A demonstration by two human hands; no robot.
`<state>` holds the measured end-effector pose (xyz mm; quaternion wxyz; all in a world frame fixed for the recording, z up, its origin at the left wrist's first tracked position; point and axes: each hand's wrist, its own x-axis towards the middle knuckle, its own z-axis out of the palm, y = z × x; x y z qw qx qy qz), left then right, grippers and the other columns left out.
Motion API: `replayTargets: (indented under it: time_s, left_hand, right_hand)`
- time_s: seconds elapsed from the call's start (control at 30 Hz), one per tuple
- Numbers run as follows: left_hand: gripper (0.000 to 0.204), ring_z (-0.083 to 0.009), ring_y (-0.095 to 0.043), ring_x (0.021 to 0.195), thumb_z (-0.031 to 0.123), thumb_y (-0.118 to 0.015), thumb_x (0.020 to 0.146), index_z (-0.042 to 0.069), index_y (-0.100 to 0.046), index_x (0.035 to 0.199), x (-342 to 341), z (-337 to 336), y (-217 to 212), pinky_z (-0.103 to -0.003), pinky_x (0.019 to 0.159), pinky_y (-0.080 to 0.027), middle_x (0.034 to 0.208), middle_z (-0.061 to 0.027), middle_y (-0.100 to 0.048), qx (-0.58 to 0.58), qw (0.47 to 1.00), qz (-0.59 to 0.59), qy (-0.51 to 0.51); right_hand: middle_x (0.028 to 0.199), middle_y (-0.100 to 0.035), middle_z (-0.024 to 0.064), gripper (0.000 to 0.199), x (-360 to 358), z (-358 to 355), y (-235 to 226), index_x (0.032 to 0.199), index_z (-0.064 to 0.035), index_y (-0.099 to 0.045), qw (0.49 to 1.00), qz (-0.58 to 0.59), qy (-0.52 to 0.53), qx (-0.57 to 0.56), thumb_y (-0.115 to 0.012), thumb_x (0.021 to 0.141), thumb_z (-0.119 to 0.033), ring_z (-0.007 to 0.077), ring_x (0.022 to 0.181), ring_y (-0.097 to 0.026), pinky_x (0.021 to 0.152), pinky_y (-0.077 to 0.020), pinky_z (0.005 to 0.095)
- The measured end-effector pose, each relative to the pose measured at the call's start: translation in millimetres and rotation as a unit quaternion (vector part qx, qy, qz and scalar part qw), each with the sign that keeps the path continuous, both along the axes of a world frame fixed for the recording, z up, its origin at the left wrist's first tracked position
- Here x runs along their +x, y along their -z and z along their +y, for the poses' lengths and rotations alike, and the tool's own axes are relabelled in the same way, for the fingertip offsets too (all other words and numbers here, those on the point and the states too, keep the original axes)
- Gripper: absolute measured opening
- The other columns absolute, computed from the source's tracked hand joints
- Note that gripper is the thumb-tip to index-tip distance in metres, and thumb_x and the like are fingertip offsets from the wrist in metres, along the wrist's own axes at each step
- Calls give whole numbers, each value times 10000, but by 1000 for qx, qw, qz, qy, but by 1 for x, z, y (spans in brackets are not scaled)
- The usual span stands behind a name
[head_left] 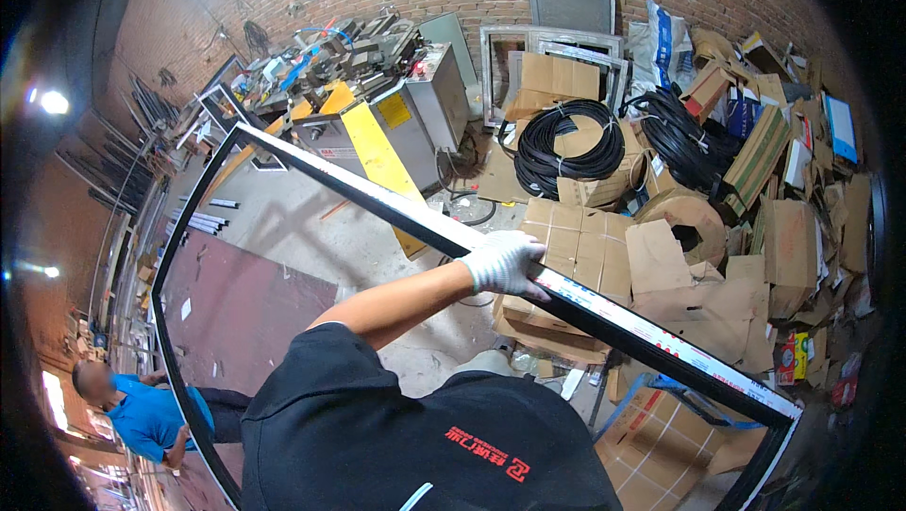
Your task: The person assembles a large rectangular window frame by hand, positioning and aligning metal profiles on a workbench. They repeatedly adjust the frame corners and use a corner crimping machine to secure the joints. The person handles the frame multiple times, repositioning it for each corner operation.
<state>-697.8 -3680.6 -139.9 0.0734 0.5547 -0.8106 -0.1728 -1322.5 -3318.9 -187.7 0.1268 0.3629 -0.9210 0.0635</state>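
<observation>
A large black window frame (377, 195) with printed white film along its edge slants across the view, from the upper left down to the lower right. Its left side runs down past the lower edge. My left hand (505, 264), in a white knit glove, is closed around the film-covered bar near the middle. The bare forearm reaches it from a black sleeve at the lower left. My right hand does not show. Part of the frame's lower end is hidden behind my black shirt (377, 435).
A person in a blue shirt (156, 421) stands at the left, by the frame's side. Flattened cardboard (576, 237), coiled black strips (566, 148) and cartons pile up at right. A grey machine with a yellow panel (382, 157) stands beyond; a dark red sheet (236, 294) covers the floor.
</observation>
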Motion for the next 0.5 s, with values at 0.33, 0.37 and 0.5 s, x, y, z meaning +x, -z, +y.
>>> replayTargets:
  time_s: [0.33,0.37,0.5]
  left_hand:
    - [639,-371,-686,807,598,-947,660,59,-669,859,62,62,-28,-434,735,-556,833,-167,-682,-24,998,17,-61]
    - [637,-369,-686,796,598,-946,663,59,-672,863,73,69,-31,-432,729,-556,825,-166,-681,-29,997,18,-66]
    - [704,-380,-715,873,652,-911,690,33,-703,955,125,93,-46,-439,795,-569,902,-192,-721,28,995,0,-98]
  right_hand:
    - [1016,-717,255,648,-4,77,-22,1085,49,-718,997,59,36,-19,-731,944,-584,441,907,-682,829,-570,517]
    - [1007,-719,257,655,-2,89,-26,1076,49,-722,996,71,38,-24,-730,942,-592,446,903,-684,827,-570,521]
    - [971,-729,268,684,1,142,-41,1044,48,-737,991,123,47,-35,-727,932,-626,465,890,-690,818,-569,540]
